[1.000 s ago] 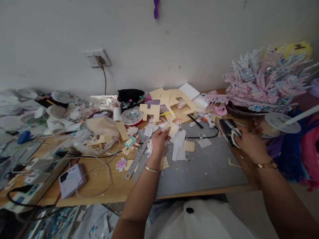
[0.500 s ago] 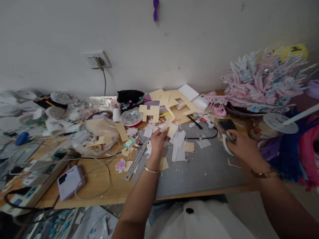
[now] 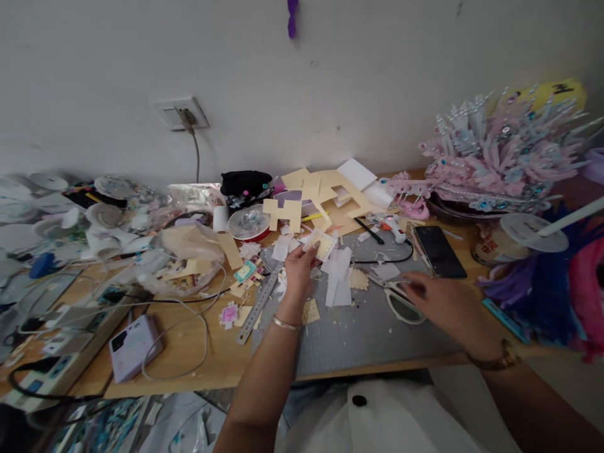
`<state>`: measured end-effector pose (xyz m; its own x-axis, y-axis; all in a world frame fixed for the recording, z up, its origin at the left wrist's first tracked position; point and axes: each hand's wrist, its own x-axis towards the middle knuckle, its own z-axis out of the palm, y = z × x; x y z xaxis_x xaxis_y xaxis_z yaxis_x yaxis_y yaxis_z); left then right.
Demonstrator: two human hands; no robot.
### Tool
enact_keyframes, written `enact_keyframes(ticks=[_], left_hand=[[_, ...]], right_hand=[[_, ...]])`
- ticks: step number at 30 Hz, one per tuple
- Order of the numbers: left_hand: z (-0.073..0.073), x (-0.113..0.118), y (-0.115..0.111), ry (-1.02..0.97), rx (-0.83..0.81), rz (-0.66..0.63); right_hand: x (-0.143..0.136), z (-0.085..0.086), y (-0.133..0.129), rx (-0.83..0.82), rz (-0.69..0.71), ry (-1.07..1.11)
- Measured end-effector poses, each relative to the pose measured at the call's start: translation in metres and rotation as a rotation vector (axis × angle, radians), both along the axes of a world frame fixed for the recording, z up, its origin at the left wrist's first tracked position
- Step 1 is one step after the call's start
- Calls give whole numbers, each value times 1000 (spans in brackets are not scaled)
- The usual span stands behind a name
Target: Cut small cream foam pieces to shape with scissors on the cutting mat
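Observation:
My left hand [image 3: 301, 267] pinches a small cream-coloured card piece [image 3: 321, 244] with a pale edge, above the grey mat. A pair of scissors [image 3: 404, 305] with white handles lies on the mat, blades pointing left. My right hand [image 3: 446, 308] is at the right side of the handles, its fingers slightly apart; fingertips overlap the upper handle loop and seem not to grip it. White paper strips [image 3: 338, 277] and a scalloped cream piece [image 3: 359, 279] lie between the two hands. A patterned cream square [image 3: 310, 311] rests beside my left wrist.
A metal ruler [image 3: 258, 308] and small decorated pieces [image 3: 245, 272] lie left. Cream card offcuts [image 3: 346, 201], a black pen-like tool [image 3: 369, 231] and a glue gun [image 3: 395, 230] are behind. A phone [image 3: 440, 251], lidded cup [image 3: 500, 242] and pink crowns [image 3: 504, 163] stand right. Cables cross the left side.
My right hand has moved left and towards me from beside the phone, bringing the scissors down onto the mat, and its grip has loosened. My left hand stays put with the card piece.

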<state>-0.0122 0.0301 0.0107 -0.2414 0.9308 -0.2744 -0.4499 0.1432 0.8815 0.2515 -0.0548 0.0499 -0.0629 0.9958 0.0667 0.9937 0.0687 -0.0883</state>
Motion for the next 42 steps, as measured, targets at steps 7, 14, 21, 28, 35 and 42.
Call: enact_keyframes(ticks=[7, 14, 21, 28, 35, 42], left_hand=[[-1, 1, 0, 1, -6, -21], [1, 0, 1, -14, -21, 0], [1, 1, 1, -15, -16, -13], [0, 0, 0, 1, 5, -19], [-6, 1, 0, 33, -12, -20], [-3, 2, 1, 11, -20, -24]], right_hand=[[62, -34, 59, 215, -95, 108], [82, -44, 85, 20, -178, 53], [76, -33, 83, 139, -174, 113], [41, -20, 24, -101, 29, 359], [11, -24, -4, -157, 195, 127], [-5, -13, -9, -199, 225, 7]])
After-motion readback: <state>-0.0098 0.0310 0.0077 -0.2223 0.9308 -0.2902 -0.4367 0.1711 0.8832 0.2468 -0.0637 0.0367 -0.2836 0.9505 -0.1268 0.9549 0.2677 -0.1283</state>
